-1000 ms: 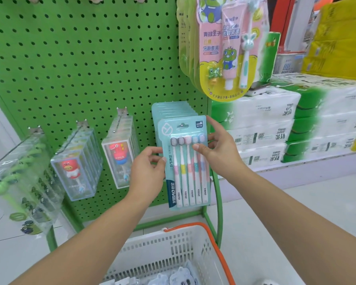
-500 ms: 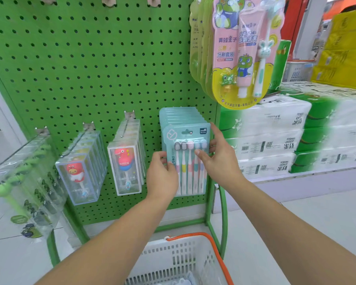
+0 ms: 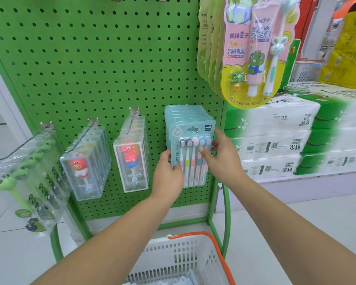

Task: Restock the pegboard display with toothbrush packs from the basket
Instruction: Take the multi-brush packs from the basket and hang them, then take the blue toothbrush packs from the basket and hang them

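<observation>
A teal toothbrush pack with several pastel brushes hangs at the front of a row of like packs on a hook of the green pegboard. The hook's tip shows through the pack's hang hole. My left hand grips the pack's lower left edge. My right hand pinches its right side, thumb on the front. The white basket with an orange handle stands below, and a few packs show at its bottom.
Clear boxed children's toothbrushes hang on hooks to the left. Yellow-pink toothpaste sets hang at the upper right. Stacked tissue packs fill the shelf to the right. The pegboard's green frame curves down beside the basket.
Both hands have pushed the teal pack up and back onto the hook, from held out in front to hanging against the row. The camera has moved closer to the pegboard.
</observation>
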